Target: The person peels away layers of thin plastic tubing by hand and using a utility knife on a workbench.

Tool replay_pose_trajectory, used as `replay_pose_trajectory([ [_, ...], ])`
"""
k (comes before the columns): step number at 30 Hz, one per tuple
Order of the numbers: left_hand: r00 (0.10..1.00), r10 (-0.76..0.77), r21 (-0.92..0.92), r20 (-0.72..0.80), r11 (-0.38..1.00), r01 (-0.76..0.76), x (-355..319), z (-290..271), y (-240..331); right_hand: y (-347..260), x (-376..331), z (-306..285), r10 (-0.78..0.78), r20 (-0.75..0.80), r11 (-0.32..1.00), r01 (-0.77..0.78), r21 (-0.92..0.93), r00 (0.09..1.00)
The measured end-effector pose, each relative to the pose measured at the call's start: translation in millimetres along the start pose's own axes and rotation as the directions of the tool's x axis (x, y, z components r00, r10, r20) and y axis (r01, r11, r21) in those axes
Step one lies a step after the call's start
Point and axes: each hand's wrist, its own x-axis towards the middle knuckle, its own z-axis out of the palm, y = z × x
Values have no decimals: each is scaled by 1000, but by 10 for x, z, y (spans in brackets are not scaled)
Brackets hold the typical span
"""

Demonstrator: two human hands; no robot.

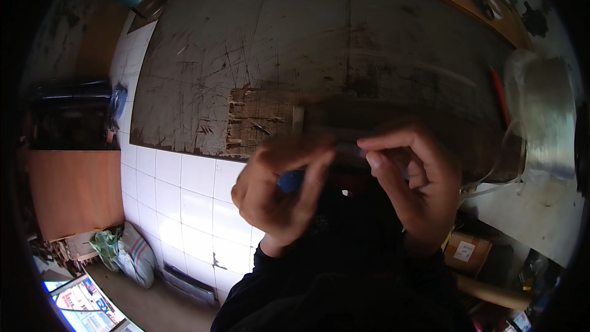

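Observation:
My left hand [279,187] and my right hand [415,175] are raised close together in front of my body, over the near edge of a dark, scratched worktop [295,31]. Thumb and forefinger are pinched on each hand, fingertips facing across a small gap. A faint, blurred, translucent bit [350,149] shows between them; its kind is too smeared to tell. Behind the fingers of the left hand a round blue thing [290,181] is partly hidden. Beneath the hands a rough wooden board [258,120] lies along the worktop's near edge, its right part dark.
To the right stands a large roll of clear plastic [544,117], beside a red stick-like thing [500,95]. Scissors [485,5] lie on the wooden ledge at the far right. White tiles [190,193] border the worktop's left. A cardboard box [468,252] sits low at right.

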Motion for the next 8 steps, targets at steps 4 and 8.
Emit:
replay_pose_trajectory([
  [4, 988, 153, 659, 13, 742, -124, 179, -205, -193, 11, 121, 93, -13, 44, 921, 29, -388, 999],
  [8, 978, 79, 685, 192, 703, -191, 275, -306, -265, 8, 165, 177, 24, 118, 905, 29, -424, 993],
])
